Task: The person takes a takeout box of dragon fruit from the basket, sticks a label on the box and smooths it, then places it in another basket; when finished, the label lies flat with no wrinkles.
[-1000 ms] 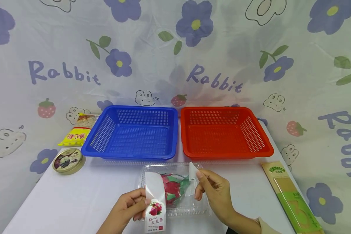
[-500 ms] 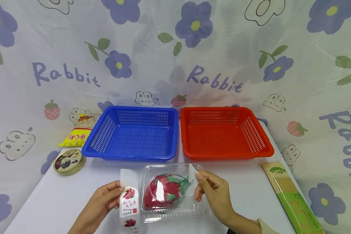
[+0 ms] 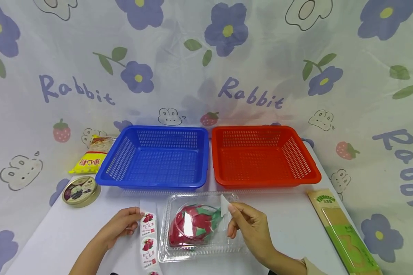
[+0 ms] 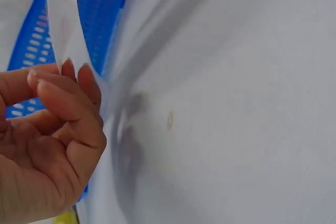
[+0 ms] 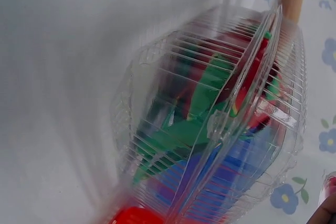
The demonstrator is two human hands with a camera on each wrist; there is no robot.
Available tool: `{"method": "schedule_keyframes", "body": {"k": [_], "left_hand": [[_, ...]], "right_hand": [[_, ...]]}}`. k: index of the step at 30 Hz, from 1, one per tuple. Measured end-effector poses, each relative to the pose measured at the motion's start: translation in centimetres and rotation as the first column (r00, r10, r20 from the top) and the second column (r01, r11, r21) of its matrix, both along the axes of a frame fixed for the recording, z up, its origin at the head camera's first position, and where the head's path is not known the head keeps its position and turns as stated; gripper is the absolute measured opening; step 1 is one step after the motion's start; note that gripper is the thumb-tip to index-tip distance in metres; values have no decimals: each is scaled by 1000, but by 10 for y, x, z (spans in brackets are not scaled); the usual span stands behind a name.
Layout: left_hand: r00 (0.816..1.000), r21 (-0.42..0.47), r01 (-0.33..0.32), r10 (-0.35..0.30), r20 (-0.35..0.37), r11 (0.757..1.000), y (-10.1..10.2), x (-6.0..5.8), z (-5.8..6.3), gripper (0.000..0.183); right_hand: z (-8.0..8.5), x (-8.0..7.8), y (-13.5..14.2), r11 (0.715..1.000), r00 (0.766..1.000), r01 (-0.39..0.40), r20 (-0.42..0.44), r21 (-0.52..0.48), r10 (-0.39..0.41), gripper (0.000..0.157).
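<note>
In the head view my left hand [image 3: 124, 225] pinches the edge of a strip of stickers [image 3: 147, 240] with dragon fruit pictures, left of a clear plastic clamshell box [image 3: 223, 244]. Inside the box lies a red and green dragon fruit [image 3: 192, 223]. My right hand [image 3: 252, 229] pinches a single sticker [image 3: 224, 206] over the box's right part, its pale side facing the head camera. In the left wrist view the strip [image 4: 67, 24] runs up from between the fingertips. At the lower right of the right wrist view, fingers [image 5: 326, 211] hold the sticker's printed side.
A blue basket [image 3: 155, 183] and a red basket [image 3: 268, 183] stand behind the box. At the left are a round tin [image 3: 79, 191] and a yellow food bag [image 3: 91, 160]. A green and tan flat packet [image 3: 344, 236] lies along the right edge.
My left hand has carried the sticker strip leftward from over the box and lowered it beside the box, showing more of its printed stickers. The right hand with its sticker has hardly moved.
</note>
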State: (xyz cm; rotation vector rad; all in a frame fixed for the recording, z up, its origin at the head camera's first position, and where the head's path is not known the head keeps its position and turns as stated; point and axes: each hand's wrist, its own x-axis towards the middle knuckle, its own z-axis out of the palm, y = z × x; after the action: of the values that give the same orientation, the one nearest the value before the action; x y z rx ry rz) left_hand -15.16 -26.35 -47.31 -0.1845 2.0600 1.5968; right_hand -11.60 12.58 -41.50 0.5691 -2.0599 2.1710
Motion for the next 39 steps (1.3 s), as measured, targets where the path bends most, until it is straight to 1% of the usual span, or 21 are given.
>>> {"method": "schedule_keyframes", "body": {"k": [4, 7, 9, 10, 12, 14, 15, 17, 19, 21, 25, 27, 29, 30, 32, 33, 34, 36, 37, 38, 39], "left_hand": [[999, -98, 21, -24, -32, 995, 2, -7, -5, 23], [995, -163, 12, -28, -96, 986, 6, -9, -9, 23], [987, -205, -5, -29, -159, 979, 9, -10, -12, 21], [982, -245, -21, -26, -187, 969, 11, -9, -13, 20], [969, -338, -52, -34, -245, 940, 15, -9, -15, 18], [958, -432, -81, -49, -281, 898, 17, -9, -15, 17], [955, -485, -97, -55, -291, 869, 18, -9, -15, 18], [950, -538, -109, -71, -303, 836, 19, -9, -16, 20], [949, -561, -116, -76, -306, 820, 21, -9, -17, 22], [948, -573, -121, -77, -309, 811, 22, -8, -17, 23], [945, -589, -123, -87, -315, 799, 24, -6, -9, 24], [944, -600, -127, -91, -318, 790, 26, -4, -1, 23], [939, -607, -130, -100, -330, 784, 28, -2, 11, 23], [936, -606, -131, -103, -337, 784, 30, -1, 18, 24], [928, -582, -139, -99, -358, 801, 36, 2, 32, 25], [922, -553, -141, -93, -375, 821, 40, 4, 40, 25], [918, -507, -135, -86, -388, 851, 45, 6, 47, 26], [915, -386, -101, -68, -399, 917, 57, 11, 59, 27], [916, -318, -75, -60, -396, 945, 64, 14, 64, 27], [921, -247, -45, -56, -386, 968, 71, 17, 68, 28], [925, -182, -11, -58, -374, 983, 79, 20, 73, 28]], "right_hand": [[0, 0, -1, 1000, 1000, -3, 21, 8, 2, 19], [0, 0, -1, 1000, 1000, -8, 29, 14, 7, 20], [0, -1, -2, 1000, 999, -14, 31, 20, 13, 20], [0, -1, -2, 1000, 999, -18, 31, 23, 17, 20], [0, -2, -2, 999, 999, -20, 32, 36, 18, 20], [-1, -2, -2, 999, 999, -18, 35, 51, 16, 20], [-1, -3, -2, 998, 999, -16, 34, 58, 14, 20], [-2, -3, -2, 997, 1000, -11, 29, 71, 8, 20], [-3, -4, -2, 997, 1000, -5, 18, 79, 3, 20], [-4, -5, -2, 996, 1000, -1, -3, 86, 1, 20], [-7, -7, -3, 995, 999, 11, -50, 101, -6, 20], [-9, -8, -4, 994, 997, 16, -80, 109, -8, 20], [-11, -9, -4, 994, 993, 17, -120, 111, -4, 20], [-12, -9, -5, 993, 990, 21, -140, 116, -4, 20], [-13, -11, -5, 992, 977, 19, -211, 123, 7, 22], [-14, -12, -5, 992, 967, 18, -255, 128, 16, 23], [-15, -13, -6, 991, 952, 18, -305, 136, 25, 25], [-17, -16, -6, 989, 908, 23, -416, 148, 41, 30], [-18, -18, -7, 988, 876, 24, -480, 152, 52, 31], [-19, -20, -7, 987, 843, 30, -534, 158, 60, 31], [-20, -22, -8, 985, 808, 44, -586, 166, 63, 28]]}}
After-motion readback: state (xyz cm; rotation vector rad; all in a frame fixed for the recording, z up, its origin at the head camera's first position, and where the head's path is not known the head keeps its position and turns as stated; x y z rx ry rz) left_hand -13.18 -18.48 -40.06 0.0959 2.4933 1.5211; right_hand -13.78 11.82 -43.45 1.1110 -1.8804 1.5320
